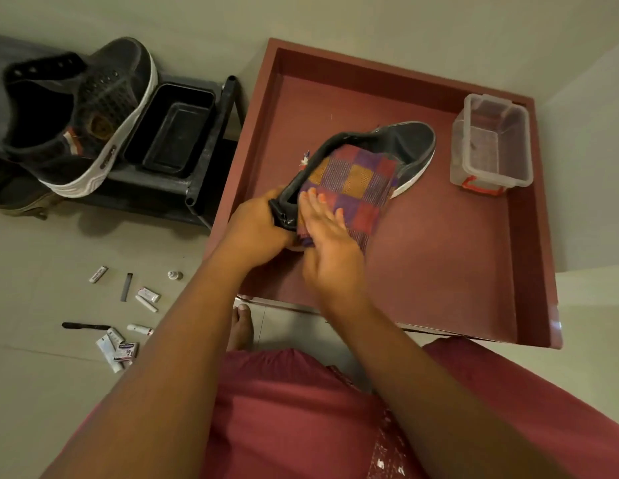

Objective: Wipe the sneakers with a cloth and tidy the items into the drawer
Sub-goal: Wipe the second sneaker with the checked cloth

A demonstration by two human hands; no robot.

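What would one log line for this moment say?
step: wiping sneaker | left hand: grips heel | right hand: presses checked cloth | place: over drawer

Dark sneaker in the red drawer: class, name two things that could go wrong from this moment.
1. The left hand grips only the heel of the dark grey white-soled sneaker; pressure from the right hand on the checked red-purple cloth might twist it loose.
2. The clear plastic tub stands near the toe and could get knocked.

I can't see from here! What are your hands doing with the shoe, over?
Left hand grips sneaker heel. Right hand flat, pressing checked cloth on it, inside drawer. Second sneaker waiting on rack. Small items on floor.
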